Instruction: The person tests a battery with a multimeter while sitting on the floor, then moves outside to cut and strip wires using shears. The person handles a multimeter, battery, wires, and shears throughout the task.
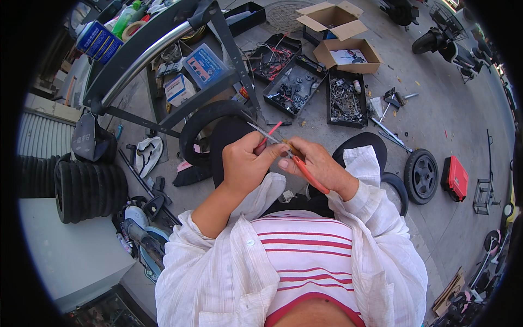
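Observation:
My left hand (244, 161) is closed in a pinch on a thin red strip (274, 131), which sticks up past my fingers. Closed around an orange-handled tool (311, 176), which looks like scissors or long-nosed pliers, is my right hand (318, 161); the tool's slim metal end reaches up and left across the red strip. A small yellow piece (290, 145) shows between my fingers, partly hidden. Both hands meet above my lap, over my dark-clothed knees, with a black tyre (189, 131) beyond the left one.
A metal frame (146, 50) with supplies stands upper left. Parts trays (345, 103) and open cardboard boxes (369, 59) lie ahead. Right are a wheel (421, 177), red case (454, 178) and scooter (455, 49). Left are stacked tyres (90, 191) and a pale cabinet (65, 245).

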A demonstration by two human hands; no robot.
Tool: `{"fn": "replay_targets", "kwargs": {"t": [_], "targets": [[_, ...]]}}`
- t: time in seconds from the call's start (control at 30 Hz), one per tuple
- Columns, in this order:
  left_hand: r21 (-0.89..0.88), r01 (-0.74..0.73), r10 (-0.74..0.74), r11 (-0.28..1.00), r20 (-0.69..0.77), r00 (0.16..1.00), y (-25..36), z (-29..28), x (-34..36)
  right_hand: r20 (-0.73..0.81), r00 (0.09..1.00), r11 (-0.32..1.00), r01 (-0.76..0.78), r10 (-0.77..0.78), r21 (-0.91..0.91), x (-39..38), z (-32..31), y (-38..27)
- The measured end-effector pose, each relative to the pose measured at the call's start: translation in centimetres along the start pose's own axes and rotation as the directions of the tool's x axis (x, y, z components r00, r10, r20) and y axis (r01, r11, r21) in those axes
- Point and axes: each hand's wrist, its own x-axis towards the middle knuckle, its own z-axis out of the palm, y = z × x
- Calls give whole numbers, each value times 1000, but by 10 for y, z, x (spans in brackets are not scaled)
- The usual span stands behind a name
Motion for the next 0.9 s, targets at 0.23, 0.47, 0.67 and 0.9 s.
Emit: {"fn": "replay_targets", "kwargs": {"t": [0.23,0.47,0.67,0.9], "targets": [[33,35,-34,999,-31,999,1,1,1,16,999,999,-37,37,2,0,2,5],[148,43,-43,988,-5,999,-1,2,5,-84,994,991,76,-67,107,0,15,20],[-126,114,-118,985,-22,993,-6,5,8,-37,992,848,-86,124,522,-5,9,12],[-186,193,-133,963,294,947,4,6,4,-270,949,639,107,162,761,11,10,4]]}}
